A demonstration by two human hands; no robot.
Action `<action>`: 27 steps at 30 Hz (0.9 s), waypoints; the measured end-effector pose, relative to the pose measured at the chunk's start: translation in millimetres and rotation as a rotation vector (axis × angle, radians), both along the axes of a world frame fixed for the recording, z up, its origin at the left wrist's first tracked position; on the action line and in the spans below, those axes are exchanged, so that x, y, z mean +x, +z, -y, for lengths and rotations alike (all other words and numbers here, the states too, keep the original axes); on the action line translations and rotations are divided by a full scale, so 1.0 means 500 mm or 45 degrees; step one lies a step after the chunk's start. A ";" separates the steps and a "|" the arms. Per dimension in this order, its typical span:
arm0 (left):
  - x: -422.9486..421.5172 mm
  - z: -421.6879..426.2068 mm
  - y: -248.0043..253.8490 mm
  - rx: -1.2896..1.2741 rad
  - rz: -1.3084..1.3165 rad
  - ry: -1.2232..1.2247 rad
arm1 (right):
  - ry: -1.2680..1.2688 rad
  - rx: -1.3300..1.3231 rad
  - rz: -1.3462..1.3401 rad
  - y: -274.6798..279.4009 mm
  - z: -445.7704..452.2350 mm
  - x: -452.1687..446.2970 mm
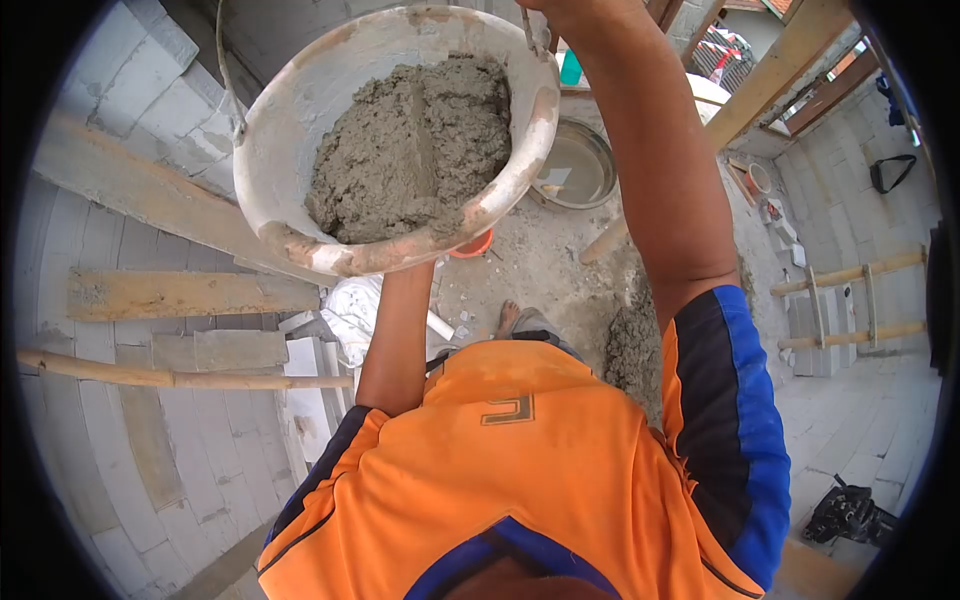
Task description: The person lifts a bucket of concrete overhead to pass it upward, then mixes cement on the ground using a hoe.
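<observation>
A pale, mortar-smeared bucket [545, 120] is raised in front of me, tilted so its mouth faces me. Wet grey mortar [400, 150] fills much of it, with a straight groove across the surface. At the top edge of the view, my right hand [556, 8] is closed at the wire handle [529, 32], its fingers partly cut off. My left forearm [398, 330] reaches up behind the bucket's near side. The bucket hides my left hand, so its grip does not show.
Below stand a round basin [610, 165] of cloudy water and an orange container [474, 246]. A mortar heap [632, 345] lies on the floor. Planks [190, 295] and a bamboo pole [180, 377] cross the left side. A wooden beam [785, 70] slants at upper right.
</observation>
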State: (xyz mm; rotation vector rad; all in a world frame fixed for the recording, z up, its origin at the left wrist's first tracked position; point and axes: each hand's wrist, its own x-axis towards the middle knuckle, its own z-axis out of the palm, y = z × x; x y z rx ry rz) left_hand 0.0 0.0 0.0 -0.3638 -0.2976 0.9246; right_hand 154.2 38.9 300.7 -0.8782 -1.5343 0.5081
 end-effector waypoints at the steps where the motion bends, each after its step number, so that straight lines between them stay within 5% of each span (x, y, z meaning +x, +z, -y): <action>1: 0.001 -0.016 0.022 0.091 -0.041 0.127 | 0.047 0.053 -0.008 0.008 -0.042 0.003; 4: -0.007 -0.045 0.071 0.374 -0.187 0.509 | 0.015 0.040 0.098 0.049 -0.163 -0.004; 7: -0.032 -0.123 0.074 0.682 -0.347 0.788 | 0.380 0.066 -0.232 0.086 -0.309 -0.038; 10: -0.028 -0.133 0.193 0.961 -0.446 0.919 | 0.429 -0.104 -0.286 0.163 -0.331 -0.059; 14: -0.050 -0.217 0.233 1.041 -1.162 1.420 | 0.623 -0.074 -0.380 0.280 -0.409 -0.087; 20: -0.070 -0.377 0.351 1.107 -1.113 1.585 | 0.596 -0.007 -0.297 0.405 -0.495 -0.119; 27: -0.148 -0.555 0.536 1.022 -0.822 1.340 | 0.461 0.091 -0.228 0.564 -0.618 -0.159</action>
